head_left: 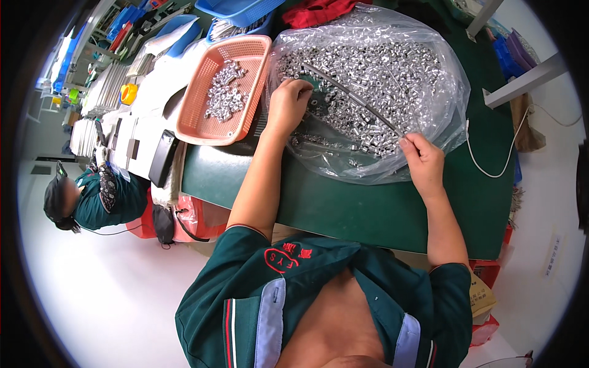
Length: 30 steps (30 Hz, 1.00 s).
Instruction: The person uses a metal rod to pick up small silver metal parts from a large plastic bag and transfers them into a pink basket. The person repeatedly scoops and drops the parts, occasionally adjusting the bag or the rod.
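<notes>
A long, thin grey rod slants across a heap of small silvery metal sleeves on a clear plastic bag. My right hand pinches the rod's near right end between thumb and fingers. The far left end of the rod hangs above the heap, past my left hand. That hand is at the left edge of the heap, its fingers curled together; whatever they may hold is too small to make out. Beside it stands a pink perforated basket with a small pile of metal pieces.
Under the bag lies a green table. Blue bins and a red cloth are at the back. A white cable hangs on the right near a grey metal leg. Another person works at the left.
</notes>
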### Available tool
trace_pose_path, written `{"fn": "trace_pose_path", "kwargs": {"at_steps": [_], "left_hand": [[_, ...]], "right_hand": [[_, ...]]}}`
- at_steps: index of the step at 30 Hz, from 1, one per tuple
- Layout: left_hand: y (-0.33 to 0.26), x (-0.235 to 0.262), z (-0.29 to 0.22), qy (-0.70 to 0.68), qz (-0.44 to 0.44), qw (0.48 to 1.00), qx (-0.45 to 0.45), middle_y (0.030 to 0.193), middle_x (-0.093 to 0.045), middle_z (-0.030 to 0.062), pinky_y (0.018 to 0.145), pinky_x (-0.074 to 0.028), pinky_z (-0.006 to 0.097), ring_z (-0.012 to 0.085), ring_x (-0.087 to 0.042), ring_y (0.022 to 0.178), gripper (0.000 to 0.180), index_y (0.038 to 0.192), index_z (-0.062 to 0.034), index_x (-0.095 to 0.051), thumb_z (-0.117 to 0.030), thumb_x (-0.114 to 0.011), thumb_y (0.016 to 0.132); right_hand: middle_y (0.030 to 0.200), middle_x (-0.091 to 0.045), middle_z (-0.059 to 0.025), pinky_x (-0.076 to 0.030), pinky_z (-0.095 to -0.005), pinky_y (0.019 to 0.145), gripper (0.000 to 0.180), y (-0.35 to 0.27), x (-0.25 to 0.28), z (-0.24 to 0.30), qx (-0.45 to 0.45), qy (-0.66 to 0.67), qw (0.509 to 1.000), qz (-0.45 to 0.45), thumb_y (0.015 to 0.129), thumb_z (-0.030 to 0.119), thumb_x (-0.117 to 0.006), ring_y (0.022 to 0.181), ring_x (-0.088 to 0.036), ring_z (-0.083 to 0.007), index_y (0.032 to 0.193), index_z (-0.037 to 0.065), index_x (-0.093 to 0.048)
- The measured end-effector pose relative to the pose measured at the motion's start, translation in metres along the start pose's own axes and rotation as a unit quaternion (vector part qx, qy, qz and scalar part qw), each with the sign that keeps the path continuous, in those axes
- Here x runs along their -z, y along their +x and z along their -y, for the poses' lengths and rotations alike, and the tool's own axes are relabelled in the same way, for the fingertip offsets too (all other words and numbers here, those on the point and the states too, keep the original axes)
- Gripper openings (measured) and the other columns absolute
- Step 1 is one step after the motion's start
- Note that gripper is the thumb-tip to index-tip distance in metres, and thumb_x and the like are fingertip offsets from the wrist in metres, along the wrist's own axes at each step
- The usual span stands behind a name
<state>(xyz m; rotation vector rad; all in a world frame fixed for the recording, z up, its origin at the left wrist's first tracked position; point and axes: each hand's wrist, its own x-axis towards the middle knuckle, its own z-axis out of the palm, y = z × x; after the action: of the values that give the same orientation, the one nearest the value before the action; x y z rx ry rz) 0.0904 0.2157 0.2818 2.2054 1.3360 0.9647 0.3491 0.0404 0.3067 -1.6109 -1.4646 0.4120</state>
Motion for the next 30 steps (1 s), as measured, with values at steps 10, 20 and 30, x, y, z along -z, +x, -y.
{"fn": "trace_pose_path", "kwargs": {"at_steps": [10, 20, 30], "left_hand": [[-0.002, -0.005, -0.003, 0.084, 0.065, 0.994, -0.033, 0.089, -0.064, 0.0126, 0.074, -0.049, 0.038, 0.0298, -0.061, 0.081, 0.014, 0.089, -0.0039, -0.067, -0.011, -0.068, 0.077], [0.002, 0.013, 0.018, -0.814, 0.088, 0.556, 0.141, 0.090, -0.062, 0.0096, 0.070, -0.044, 0.028, 0.0153, -0.053, 0.075, 0.020, 0.105, -0.0009, -0.060, -0.011, -0.063, 0.088], [0.002, 0.025, 0.007, -0.640, 0.047, 0.748, 0.168, 0.077, -0.062, 0.0034, 0.064, -0.045, 0.025, 0.0116, -0.055, 0.067, 0.013, 0.096, -0.0015, -0.064, -0.009, -0.067, 0.085]], "right_hand": [[0.062, -0.057, -0.0076, -0.041, -0.0281, 0.051, 0.013, 0.001, 0.000, 0.000, 0.004, -0.012, 1.000, 0.002, 0.086, 0.016, -0.068, 0.052, -0.053, -0.0154, 0.087, 0.003, -0.064], [0.066, -0.059, -0.0093, -0.042, -0.0311, 0.053, 0.013, 0.005, 0.006, 0.008, 0.026, -0.042, 0.999, 0.008, 0.084, 0.016, -0.068, 0.055, -0.055, -0.0213, 0.086, 0.003, -0.063], [0.069, -0.061, -0.0094, -0.044, -0.0335, 0.053, 0.012, 0.005, 0.013, 0.012, 0.095, -0.130, 0.987, 0.002, 0.083, 0.016, -0.069, 0.057, -0.057, -0.0264, 0.083, 0.006, -0.063]]}}
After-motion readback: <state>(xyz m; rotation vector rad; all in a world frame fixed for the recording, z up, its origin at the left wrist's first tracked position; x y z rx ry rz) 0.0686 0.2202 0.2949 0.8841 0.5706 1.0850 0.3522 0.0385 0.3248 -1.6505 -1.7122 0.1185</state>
